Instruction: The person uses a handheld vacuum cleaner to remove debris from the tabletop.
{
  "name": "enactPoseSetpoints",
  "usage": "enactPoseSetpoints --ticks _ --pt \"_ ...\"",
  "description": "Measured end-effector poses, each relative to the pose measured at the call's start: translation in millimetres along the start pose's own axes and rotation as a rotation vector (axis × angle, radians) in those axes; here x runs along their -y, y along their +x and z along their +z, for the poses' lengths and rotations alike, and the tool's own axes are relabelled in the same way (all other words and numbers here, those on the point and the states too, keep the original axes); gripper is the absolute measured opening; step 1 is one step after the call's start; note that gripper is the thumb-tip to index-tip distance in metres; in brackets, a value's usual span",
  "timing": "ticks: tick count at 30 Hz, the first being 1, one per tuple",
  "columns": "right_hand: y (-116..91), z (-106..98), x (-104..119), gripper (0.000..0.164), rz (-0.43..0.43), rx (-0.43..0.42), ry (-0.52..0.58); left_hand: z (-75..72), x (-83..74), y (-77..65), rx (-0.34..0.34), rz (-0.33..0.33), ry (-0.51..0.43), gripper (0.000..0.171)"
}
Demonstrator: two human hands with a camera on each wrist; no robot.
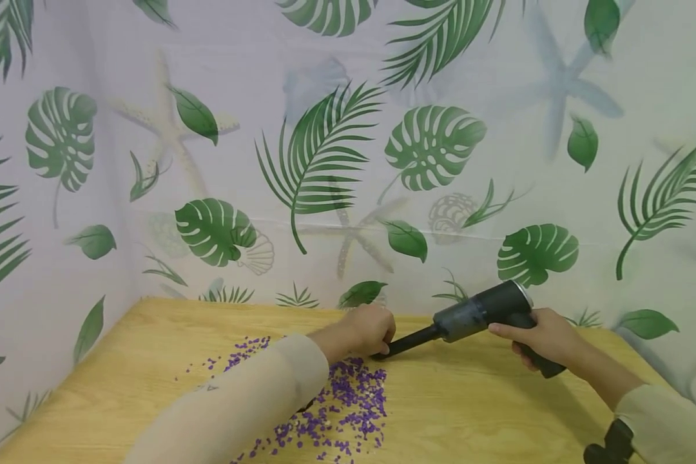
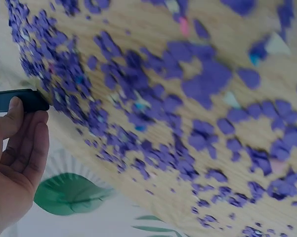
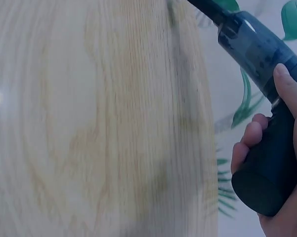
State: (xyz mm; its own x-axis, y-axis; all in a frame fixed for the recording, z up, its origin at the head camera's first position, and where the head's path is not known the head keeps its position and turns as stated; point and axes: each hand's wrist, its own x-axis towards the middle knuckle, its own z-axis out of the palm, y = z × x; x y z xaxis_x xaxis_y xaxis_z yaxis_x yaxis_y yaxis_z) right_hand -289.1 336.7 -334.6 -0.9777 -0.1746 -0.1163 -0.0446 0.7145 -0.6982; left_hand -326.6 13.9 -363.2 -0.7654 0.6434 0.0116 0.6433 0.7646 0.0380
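A black handheld vacuum cleaner point(image 1: 481, 312) slants over the wooden table, its slim nozzle point(image 1: 412, 341) pointing down to the left. My right hand point(image 1: 548, 338) grips its handle point(image 3: 269, 163), with the thumb along the body. At the other end, my left hand point(image 1: 368, 328) pinches the nozzle near its tip. In the left wrist view the nozzle tip point(image 2: 34, 100) is right at the edge of many scattered purple paper bits point(image 2: 133, 108). A few white, blue and pink scraps are mixed in. Dark specks show inside the see-through dust cup point(image 3: 252, 49).
The wooden table point(image 1: 470, 412) reaches back to a white cloth point(image 1: 348, 161) printed with green leaves and starfish. My left sleeve point(image 1: 238, 399) covers part of the purple bits. A black object point(image 1: 611, 444) shows by my right sleeve.
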Motion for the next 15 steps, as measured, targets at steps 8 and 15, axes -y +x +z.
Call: enactPoseSetpoints --ticks 8,15 --pt "-11 -8 -9 0.04 -0.002 0.063 0.024 -0.7 -18.7 -8.6 0.038 0.028 0.035 0.016" --pt "-15 -8 -14 0.041 0.047 0.092 0.046 -0.6 -24.2 -13.9 0.078 0.043 0.014 0.015"
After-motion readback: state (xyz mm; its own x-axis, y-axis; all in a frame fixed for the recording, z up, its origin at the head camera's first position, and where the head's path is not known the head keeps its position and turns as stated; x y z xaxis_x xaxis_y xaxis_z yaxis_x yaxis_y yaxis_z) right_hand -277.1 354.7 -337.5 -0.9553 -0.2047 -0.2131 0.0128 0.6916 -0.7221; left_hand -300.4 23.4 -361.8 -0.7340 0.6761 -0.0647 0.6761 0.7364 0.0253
